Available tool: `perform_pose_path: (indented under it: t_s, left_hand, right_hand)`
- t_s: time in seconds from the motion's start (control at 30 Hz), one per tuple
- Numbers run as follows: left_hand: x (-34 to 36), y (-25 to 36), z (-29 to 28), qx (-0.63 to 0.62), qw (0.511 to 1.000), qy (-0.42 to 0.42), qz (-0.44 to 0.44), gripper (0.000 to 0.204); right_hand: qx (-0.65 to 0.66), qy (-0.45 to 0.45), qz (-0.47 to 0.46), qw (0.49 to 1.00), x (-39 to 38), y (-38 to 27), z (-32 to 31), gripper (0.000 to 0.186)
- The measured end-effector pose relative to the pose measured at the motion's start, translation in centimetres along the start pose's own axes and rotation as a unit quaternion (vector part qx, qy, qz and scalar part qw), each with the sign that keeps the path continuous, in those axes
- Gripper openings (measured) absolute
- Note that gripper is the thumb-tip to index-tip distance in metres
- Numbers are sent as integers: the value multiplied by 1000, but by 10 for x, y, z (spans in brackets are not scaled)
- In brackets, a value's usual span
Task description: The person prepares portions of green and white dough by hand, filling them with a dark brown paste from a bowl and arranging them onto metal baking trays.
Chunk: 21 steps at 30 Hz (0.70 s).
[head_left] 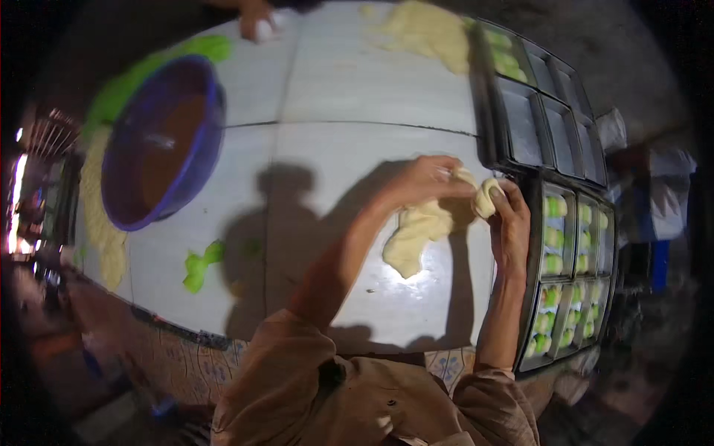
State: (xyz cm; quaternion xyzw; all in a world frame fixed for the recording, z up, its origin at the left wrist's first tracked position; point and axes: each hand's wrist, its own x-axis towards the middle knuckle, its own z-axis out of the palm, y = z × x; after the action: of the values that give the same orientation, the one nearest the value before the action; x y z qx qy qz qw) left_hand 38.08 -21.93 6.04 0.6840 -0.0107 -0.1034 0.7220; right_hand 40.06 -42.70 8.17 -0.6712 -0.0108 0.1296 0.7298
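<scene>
My right hand (513, 223) pinches a small pale lump of dough (487, 198) between thumb and fingers, near the table's right side. Just left of it, my left hand (430, 178) is closed on another bit of pale dough, which shows at its fingertips. The two hands are close together. Below my left hand, a larger slack piece of pale dough (409, 241) lies on the white tiled table (357, 160); whether it joins the dough in my left hand I cannot tell.
Metal trays (547, 276) along the right edge have compartments, several with green-and-pale dough pieces. A purple basin (212, 141) with brown contents stands at left, beside green dough (111, 97). A green scrap (197, 269) lies nearer. Another person's hand (254, 18) works at the far edge.
</scene>
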Motion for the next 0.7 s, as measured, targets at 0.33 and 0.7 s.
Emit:
perform_pose_path:
  t_s: [0.33,0.7]
  left_hand:
    - [-86,-53,5,44,982,181,37,15]
    - [-181,-46,-22,50,920,383,63,67]
  right_hand:
    - [-247,-171,-23,953,-38,25,66,56]
    - [-193,-214,-126,949,-59,29,167,13]
